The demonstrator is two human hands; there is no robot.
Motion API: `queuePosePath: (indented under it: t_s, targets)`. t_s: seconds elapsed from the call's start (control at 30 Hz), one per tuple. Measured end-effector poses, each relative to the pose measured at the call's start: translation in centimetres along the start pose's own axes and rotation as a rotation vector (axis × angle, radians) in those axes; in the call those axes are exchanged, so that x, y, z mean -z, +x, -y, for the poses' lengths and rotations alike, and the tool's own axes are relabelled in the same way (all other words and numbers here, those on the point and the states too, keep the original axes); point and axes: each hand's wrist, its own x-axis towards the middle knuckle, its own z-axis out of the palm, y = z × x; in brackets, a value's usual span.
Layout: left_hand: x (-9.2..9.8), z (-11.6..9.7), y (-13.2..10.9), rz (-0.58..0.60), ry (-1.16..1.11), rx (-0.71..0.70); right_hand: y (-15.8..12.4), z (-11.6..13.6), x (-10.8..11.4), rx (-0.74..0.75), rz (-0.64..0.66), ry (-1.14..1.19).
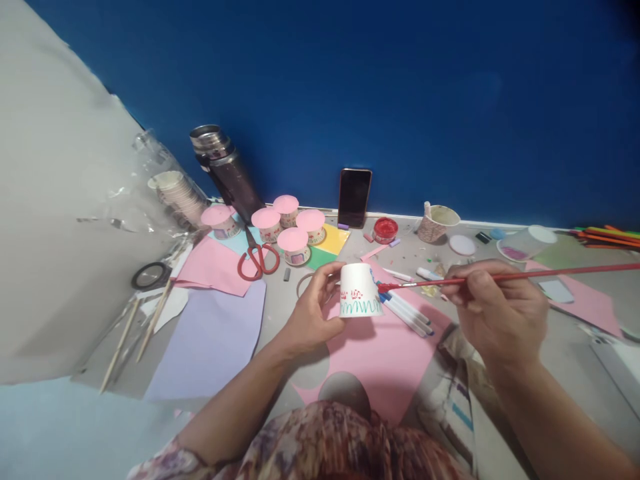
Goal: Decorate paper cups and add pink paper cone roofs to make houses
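Note:
Between the fingers of my left hand [319, 308] is a white paper cup [358, 279], upside down, its side drawn with green zigzag lines, red marks and some blue. My right hand [500, 313] is closed around a long red paintbrush [555, 273], held nearly level. The brush's red-coated tip is at the cup's right side; whether it touches cannot be made out. Behind the cup stands a small tub of red paint [386, 230]. White markers [407, 312] lie on pink paper [380, 360] just beyond and below the cup.
Several decorated cups with pink disc tops [293, 241] stand at the back left, near red-handled scissors [259, 262] and a dark flask [227, 173]. A phone [355, 197] leans on the blue wall. A paper cup [437, 223] and a clear cup [528, 243] are at the right.

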Motion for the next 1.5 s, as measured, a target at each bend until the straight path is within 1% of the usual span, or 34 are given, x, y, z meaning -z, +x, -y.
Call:
queuePosePath:
  t_s: [0.13,0.2,0.23,0.3,0.37,0.4,0.47,0.53,0.7,0.83,0.93,1.0,1.03,1.07,1.13,1.2,1.23,1.27,1.33,1.4,1.5]
  targets:
    - [-0.2,0.0,0.0,0.005,-0.012,-0.005,0.0,-0.6,-0.2,-0.023,0.015,0.062]
    - [-0.3,0.1,0.1,0.016,-0.007,-0.024,-0.2,-1.0,-0.2,-0.029,0.081,-0.031]
    - [-0.3,0.2,0.1,0.023,-0.005,-0.036,-0.3,-1.2,-0.1,-0.023,0.150,-0.114]
    - [-0.4,0.3,0.1,0.040,0.002,-0.060,-0.4,-1.4,-0.1,0.026,0.342,-0.306]
    - [-0.5,0.5,0.1,0.049,0.018,-0.080,-0.2,-1.6,-0.2,0.118,0.531,-0.462]
    - [-0.5,0.5,0.1,0.054,0.028,-0.089,-0.1,-1.6,-0.3,0.168,0.599,-0.517]
    - [-0.6,0.6,0.1,0.067,0.050,-0.098,0.1,-1.8,-0.5,0.248,0.665,-0.596]
    - [-0.5,0.5,0.1,0.083,0.059,-0.095,0.3,-2.0,-0.5,0.299,0.692,-0.633]
    - [0.1,-0.5,0.0,0.143,0.150,-0.080,0.3,-2.8,-0.4,0.390,0.700,-0.712]
    - [0.4,-1.5,-0.2,0.133,0.362,-0.062,0.0,-3.4,-0.5,0.443,0.741,-0.795]
    - [0.2,-2.0,-0.1,0.124,0.505,-0.049,0.1,-3.4,-0.6,0.432,0.770,-0.797]
    - [0.0,-2.1,0.0,0.084,0.536,-0.038,0.3,-3.0,-0.5,0.394,0.766,-0.768]
    - [-0.1,-2.1,0.1,0.055,0.536,-0.031,0.3,-2.7,-0.3,0.369,0.741,-0.744]
    - [-0.1,-2.1,0.2,0.026,0.529,-0.024,0.3,-2.4,-0.2,0.344,0.689,-0.716]
    - [-0.1,-2.0,0.3,-0.016,0.521,-0.022,0.0,-2.0,0.2,0.299,0.520,-0.629]
    - [0.0,-1.8,0.3,-0.031,0.540,-0.043,-0.4,-1.8,0.5,0.245,0.347,-0.470]
    - [0.1,-1.7,0.3,-0.032,0.560,-0.061,-0.7,-1.9,0.6,0.211,0.293,-0.378]
    - [0.1,-1.6,0.3,-0.029,0.583,-0.079,-0.9,-1.9,0.7,0.177,0.263,-0.296]
    - [0.2,-1.4,0.4,-0.034,0.628,-0.110,-1.3,-2.1,0.8,0.122,0.259,-0.189]
    - [0.2,-1.2,0.4,-0.041,0.660,-0.127,-1.5,-2.1,0.8,0.101,0.270,-0.164]
    - [0.2,-1.1,0.4,-0.053,0.671,-0.132,-1.5,-2.0,0.7,0.116,0.314,-0.180]
